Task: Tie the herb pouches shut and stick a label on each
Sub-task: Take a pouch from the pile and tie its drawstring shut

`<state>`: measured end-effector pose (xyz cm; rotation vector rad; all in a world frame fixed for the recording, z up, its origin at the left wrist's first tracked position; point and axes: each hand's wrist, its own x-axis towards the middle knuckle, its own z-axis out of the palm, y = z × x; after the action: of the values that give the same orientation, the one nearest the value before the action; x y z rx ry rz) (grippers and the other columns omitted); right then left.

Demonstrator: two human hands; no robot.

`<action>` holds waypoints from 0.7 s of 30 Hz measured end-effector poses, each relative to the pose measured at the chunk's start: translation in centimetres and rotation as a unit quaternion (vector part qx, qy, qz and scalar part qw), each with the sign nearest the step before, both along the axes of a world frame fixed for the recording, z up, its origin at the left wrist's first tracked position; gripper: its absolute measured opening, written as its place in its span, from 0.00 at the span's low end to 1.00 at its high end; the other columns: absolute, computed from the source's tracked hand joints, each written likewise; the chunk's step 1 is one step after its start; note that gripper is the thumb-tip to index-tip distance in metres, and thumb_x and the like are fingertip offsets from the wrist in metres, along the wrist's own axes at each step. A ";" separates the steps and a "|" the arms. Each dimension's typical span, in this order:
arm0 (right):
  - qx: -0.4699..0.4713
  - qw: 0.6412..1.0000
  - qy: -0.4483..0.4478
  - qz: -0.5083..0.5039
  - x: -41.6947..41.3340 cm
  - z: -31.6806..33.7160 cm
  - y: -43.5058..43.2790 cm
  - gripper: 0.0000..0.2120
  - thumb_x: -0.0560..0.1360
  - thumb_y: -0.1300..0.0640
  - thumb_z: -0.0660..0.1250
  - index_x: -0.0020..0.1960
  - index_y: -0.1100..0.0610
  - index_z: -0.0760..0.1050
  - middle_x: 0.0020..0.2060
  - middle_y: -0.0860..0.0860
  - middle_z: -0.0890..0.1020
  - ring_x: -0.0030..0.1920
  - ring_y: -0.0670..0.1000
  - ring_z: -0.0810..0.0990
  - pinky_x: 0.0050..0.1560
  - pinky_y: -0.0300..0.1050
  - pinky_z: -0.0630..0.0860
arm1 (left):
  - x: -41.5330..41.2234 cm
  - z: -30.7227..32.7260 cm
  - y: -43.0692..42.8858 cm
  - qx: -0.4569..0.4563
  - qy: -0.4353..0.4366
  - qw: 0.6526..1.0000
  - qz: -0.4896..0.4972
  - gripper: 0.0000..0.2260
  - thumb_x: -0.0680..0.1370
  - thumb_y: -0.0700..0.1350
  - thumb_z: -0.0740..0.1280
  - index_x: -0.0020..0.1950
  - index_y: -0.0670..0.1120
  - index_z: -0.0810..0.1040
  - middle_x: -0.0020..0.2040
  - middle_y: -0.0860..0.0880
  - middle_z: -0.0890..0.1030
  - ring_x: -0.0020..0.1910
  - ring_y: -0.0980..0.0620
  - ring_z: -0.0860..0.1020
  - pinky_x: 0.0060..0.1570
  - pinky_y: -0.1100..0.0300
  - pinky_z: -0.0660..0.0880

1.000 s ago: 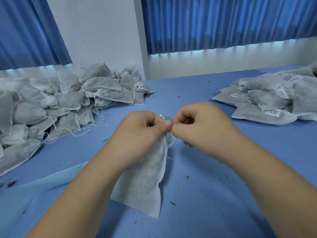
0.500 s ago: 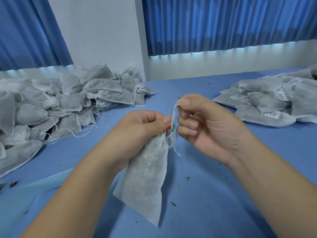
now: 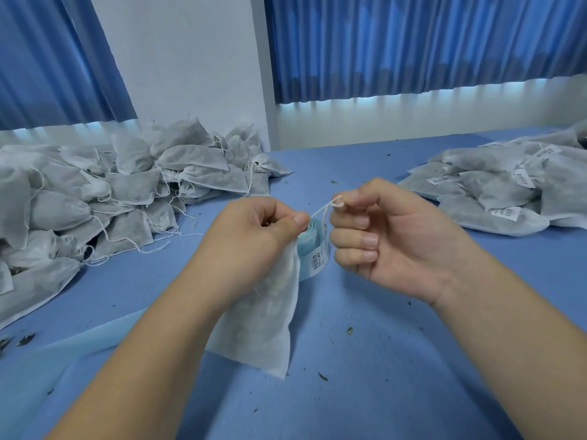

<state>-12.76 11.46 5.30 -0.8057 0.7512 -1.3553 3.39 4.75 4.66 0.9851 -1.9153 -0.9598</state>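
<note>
The left hand point(image 3: 254, 236) grips the neck of a pouch point(image 3: 263, 328) hanging over the tabletop point(image 3: 381, 360). The right hand point(image 3: 390, 239) pinches its string point(image 3: 320, 209) between thumb and forefinger. A label roll point(image 3: 313, 252) stands just behind; a tagged pile point(image 3: 495, 192) lies right.

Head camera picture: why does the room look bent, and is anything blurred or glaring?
Head view: the wide-angle lens tilts the wall corner; daylight glows in a strip under the curtains, shadows on the table are soft, no harsh glare; left hand, right hand, pouch and string look sharp.
</note>
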 end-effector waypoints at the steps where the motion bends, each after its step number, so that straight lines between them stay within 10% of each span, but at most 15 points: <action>1: -0.011 1.000 -0.016 -0.017 0.2 -0.1 -0.1 0.07 0.64 0.60 0.66 0.34 0.56 0.67 0.26 0.47 0.60 0.23 0.44 0.56 0.23 0.36 0.55 | 0.0 -0.1 0.0 0.004 -0.006 1.000 -0.010 0.10 0.77 0.48 0.70 0.37 0.47 0.81 0.26 0.58 0.72 0.23 0.61 0.66 0.25 0.71 0.63; 8: -0.067 0.989 -0.132 -0.029 1.9 -0.7 -0.4 0.09 0.66 0.62 0.68 0.31 0.56 0.68 0.25 0.47 0.60 0.21 0.43 0.58 0.21 0.34 0.57 | -0.3 -0.2 0.3 0.059 0.012 0.997 -0.057 0.15 0.78 0.46 0.69 0.30 0.52 0.79 0.28 0.55 0.74 0.27 0.58 0.69 0.30 0.67 0.66; 21: -0.023 0.995 -0.004 0.102 -0.2 -0.7 -0.2 0.07 0.67 0.61 0.60 0.31 0.55 0.66 0.29 0.47 0.55 0.21 0.42 0.61 0.20 0.33 0.61 | -0.3 -0.1 0.1 -0.121 -0.045 0.989 0.075 0.10 0.76 0.49 0.71 0.35 0.52 0.78 0.26 0.66 0.75 0.29 0.67 0.72 0.29 0.73 0.65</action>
<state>-13.00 11.23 4.58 -0.8888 0.6159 -1.1950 3.13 4.86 4.60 1.0235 -1.9464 -0.5900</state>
